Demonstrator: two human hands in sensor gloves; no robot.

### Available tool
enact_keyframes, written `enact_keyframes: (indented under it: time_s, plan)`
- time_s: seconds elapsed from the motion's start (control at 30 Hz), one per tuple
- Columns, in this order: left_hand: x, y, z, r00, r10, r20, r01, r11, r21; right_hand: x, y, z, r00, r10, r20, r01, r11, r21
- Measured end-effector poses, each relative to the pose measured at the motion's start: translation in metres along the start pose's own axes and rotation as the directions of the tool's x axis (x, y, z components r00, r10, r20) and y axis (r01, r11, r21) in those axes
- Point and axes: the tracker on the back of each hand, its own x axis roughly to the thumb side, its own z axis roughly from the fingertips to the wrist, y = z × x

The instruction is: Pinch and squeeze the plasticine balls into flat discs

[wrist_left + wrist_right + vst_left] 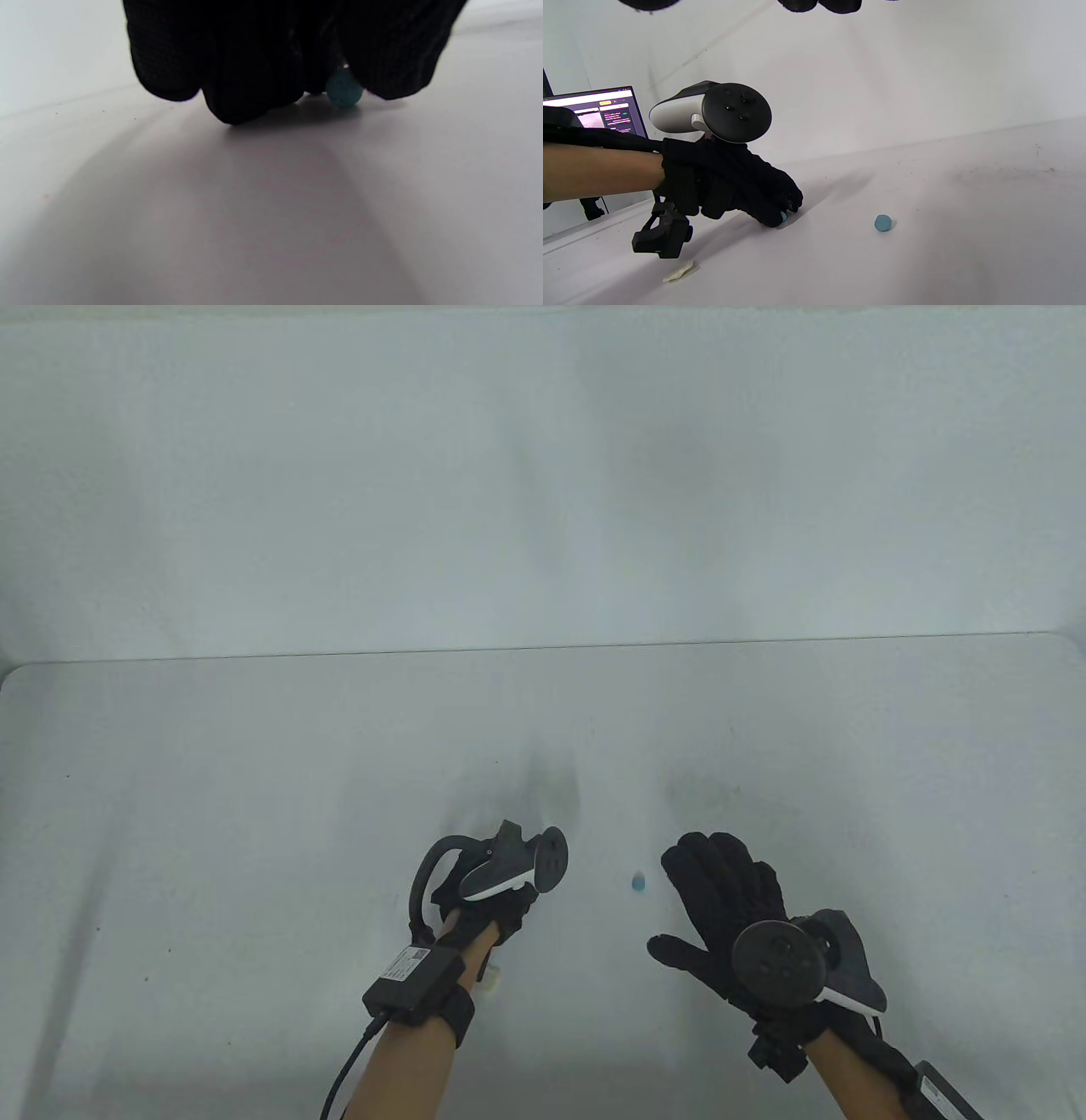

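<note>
A small blue plasticine ball (344,91) rests on the white table under my left hand (509,903). The gloved fingers (237,84) curl down around it and pinch it against the table; it also shows at the left fingertips in the right wrist view (784,217). In the table view the hand and its tracker hide it. A second blue ball (638,883) lies free on the table between the hands, and it also shows in the right wrist view (883,223). My right hand (691,899) is open with fingers spread, palm down, just right of that ball and holding nothing.
A small white scrap (492,978) lies on the table by my left wrist. The table's far edge (543,647) meets a white wall. A monitor (598,112) stands off the table's left side.
</note>
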Motion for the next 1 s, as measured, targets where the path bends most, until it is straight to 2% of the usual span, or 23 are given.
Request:
enact_keyframes:
  time_s: [0.1,0.33,0.47,0.6,0.67,0.77,0.9,0.93,1.0]
  plan:
    - [0.004,-0.001,-0.001,0.999,-0.04,0.006,0.04,0.999,0.028,0.0,0.0,0.0,1.0,0.003,-0.002,-0.003,1.0,0.003]
    - [0.005,0.003,-0.004,0.999,-0.049,0.008,0.049,0.999,0.022,-0.001,-0.002,0.001,1.0,0.001,-0.004,-0.001,1.0,-0.012]
    - [-0.002,0.01,0.001,1.0,0.018,0.006,-0.018,1.0,0.012,0.0,-0.002,0.001,1.0,-0.003,0.003,0.003,1.0,-0.014]
    - [-0.019,0.028,0.022,0.976,0.217,0.012,-0.218,0.975,0.05,0.0,-0.003,0.001,1.0,-0.005,0.006,0.006,1.0,-0.018]
    - [-0.03,0.035,0.033,0.93,0.366,0.03,-0.367,0.928,0.064,0.0,-0.002,0.001,1.0,-0.003,0.007,0.003,1.0,-0.015]
    - [-0.048,0.041,0.055,0.779,0.622,0.085,-0.626,0.779,0.038,0.0,-0.004,0.002,1.0,-0.001,0.007,0.001,1.0,-0.024]
    - [-0.062,0.036,0.082,0.516,0.845,0.144,-0.853,0.522,-0.003,0.0,-0.004,0.003,1.0,-0.001,0.003,0.001,1.0,-0.031]
    - [-0.064,0.033,0.089,0.436,0.887,0.156,-0.896,0.444,-0.021,0.0,-0.004,0.003,1.0,-0.004,0.002,0.004,0.999,-0.032]
    - [-0.065,0.028,0.101,0.317,0.935,0.159,-0.943,0.328,-0.047,0.0,-0.004,0.002,1.0,-0.006,0.002,0.006,1.0,-0.031]
